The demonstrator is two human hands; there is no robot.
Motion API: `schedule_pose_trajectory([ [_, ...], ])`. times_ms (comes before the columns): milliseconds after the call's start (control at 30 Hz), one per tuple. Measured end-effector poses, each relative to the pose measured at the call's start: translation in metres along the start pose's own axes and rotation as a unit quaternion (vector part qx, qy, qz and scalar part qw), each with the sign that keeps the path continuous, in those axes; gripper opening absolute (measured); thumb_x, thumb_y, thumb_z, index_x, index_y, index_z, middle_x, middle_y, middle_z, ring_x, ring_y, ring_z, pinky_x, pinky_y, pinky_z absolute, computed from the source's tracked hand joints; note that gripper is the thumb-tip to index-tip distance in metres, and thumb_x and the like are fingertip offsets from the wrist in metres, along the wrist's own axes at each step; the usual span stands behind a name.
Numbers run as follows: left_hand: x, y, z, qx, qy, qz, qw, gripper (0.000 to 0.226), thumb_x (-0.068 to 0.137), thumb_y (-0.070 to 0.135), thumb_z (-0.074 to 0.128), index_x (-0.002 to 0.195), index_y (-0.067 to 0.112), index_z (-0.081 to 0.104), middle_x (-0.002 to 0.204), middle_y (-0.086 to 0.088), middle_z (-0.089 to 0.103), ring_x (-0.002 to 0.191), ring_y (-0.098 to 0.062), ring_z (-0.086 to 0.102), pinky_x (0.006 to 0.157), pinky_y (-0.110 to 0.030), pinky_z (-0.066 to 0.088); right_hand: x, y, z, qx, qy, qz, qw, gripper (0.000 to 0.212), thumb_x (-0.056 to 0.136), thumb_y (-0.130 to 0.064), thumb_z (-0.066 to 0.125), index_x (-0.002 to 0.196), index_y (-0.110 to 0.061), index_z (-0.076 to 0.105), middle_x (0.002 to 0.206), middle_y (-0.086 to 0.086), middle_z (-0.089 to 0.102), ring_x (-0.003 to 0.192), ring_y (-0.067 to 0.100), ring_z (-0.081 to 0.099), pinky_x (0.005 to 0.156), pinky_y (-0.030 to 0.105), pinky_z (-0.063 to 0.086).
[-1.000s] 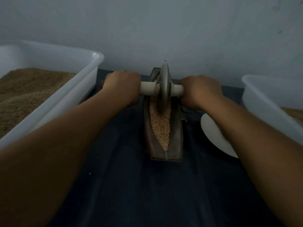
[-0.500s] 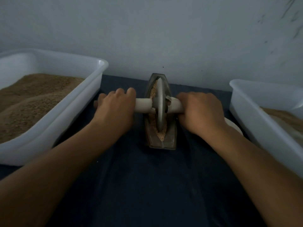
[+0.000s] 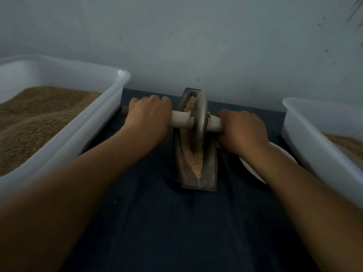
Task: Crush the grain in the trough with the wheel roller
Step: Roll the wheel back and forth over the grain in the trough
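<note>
Both hands grip the wheel roller's axle over the grain trough.

The left hand and right hand curl round the pale handle either side of the wheel roller, whose disc stands in the trough at the centre of the dark-clothed worktop, with grain showing toward 6 o'clock and 12 o'clock of it. At 9 o'clock a white tub holds brown meal; at 3 o'clock stands another tub. A white plate lies partly hidden under the right forearm.
</note>
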State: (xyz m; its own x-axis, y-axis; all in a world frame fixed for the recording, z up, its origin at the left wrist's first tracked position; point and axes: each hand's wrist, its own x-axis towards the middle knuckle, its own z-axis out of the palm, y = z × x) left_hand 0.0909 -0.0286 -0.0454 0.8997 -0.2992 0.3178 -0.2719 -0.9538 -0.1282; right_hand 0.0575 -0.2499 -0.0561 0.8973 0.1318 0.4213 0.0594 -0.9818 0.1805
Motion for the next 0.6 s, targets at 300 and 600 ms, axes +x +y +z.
schedule_pose_trajectory([
  [300, 0.06, 0.007, 0.008, 0.012, -0.055, -0.021, 0.998, 0.037, 0.084, 0.019, 0.069, 0.119, 0.013, 0.057, 0.116, -0.012, 0.059, 0.106, -0.032, 0.058, 0.077, -0.04, 0.032, 0.065, 0.014, 0.018, 0.005, -0.134, 0.028, 0.991, 0.029, 0.079, -0.032, 0.069, 0.103, -0.018, 0.066, 0.103, 0.01, 0.066, 0.088, 0.029, 0.063, 0.063, 0.03, 0.039],
  [600, 0.059, 0.001, 0.008, -0.003, -0.075, -0.005, 0.997, 0.04, 0.079, 0.023, 0.072, 0.116, 0.018, 0.058, 0.105, -0.009, 0.061, 0.096, -0.03, 0.059, 0.072, -0.039, 0.039, 0.065, 0.012, 0.017, 0.011, -0.117, 0.014, 0.993, 0.033, 0.08, -0.032, 0.068, 0.112, -0.024, 0.066, 0.106, 0.007, 0.066, 0.091, 0.028, 0.063, 0.065, 0.03, 0.04],
])
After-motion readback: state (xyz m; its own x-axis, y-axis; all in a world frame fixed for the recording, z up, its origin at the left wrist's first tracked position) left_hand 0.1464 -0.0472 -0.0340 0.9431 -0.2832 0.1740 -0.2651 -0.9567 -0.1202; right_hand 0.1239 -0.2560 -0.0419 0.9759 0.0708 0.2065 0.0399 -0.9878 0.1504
